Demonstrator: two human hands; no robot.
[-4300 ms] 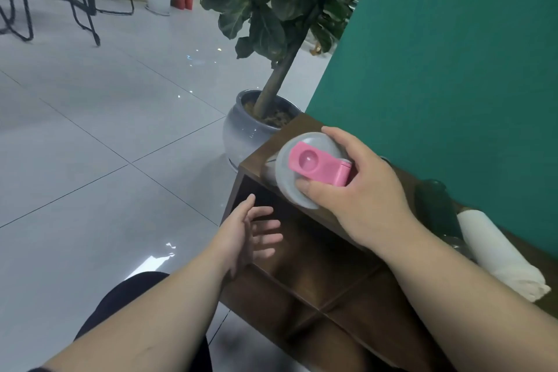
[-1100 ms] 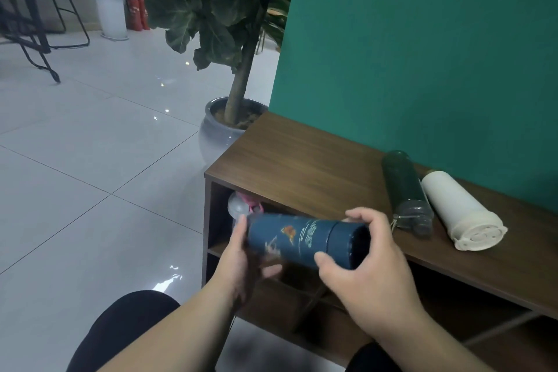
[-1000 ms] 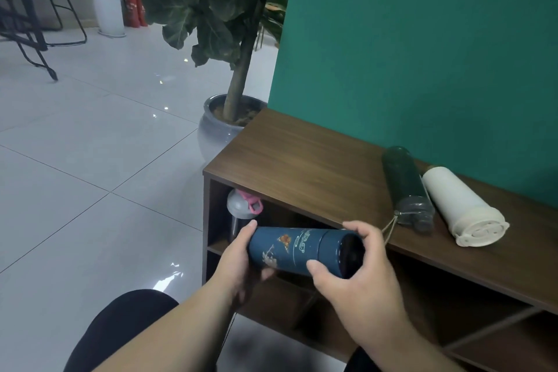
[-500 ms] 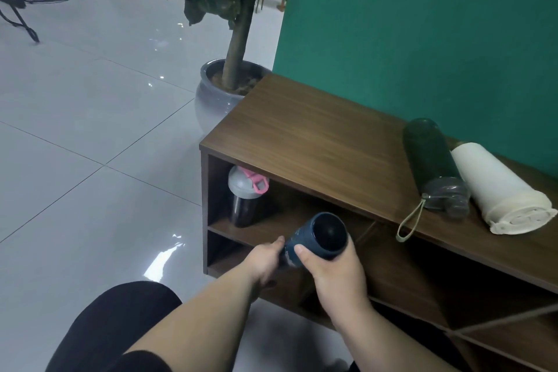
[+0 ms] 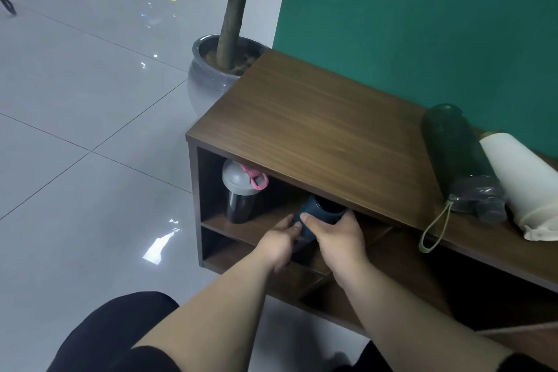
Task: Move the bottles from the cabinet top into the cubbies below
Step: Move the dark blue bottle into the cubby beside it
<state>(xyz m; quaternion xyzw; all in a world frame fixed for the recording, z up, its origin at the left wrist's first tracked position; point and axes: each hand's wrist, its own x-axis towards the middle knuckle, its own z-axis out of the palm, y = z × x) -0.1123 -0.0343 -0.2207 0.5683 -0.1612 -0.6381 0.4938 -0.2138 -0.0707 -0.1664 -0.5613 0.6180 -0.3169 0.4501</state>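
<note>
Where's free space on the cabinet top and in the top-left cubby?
The wooden cabinet top is bare from its left edge to the dark green bottle, which lies touching the white bottle at the right end. The top-left cubby is crowded: grey-lidded shaker bottle at left, both hands holding the navy bottle beside it.

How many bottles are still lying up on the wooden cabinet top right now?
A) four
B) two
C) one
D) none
B: only the dark green bottle with the cord loop and the white cylindrical bottle lie side by side on the brown wooden cabinet top; the grey-lidded bottle with the pink cap stands in a cubby, and both hands hold the dark blue bottle at the cubby's opening.
</note>
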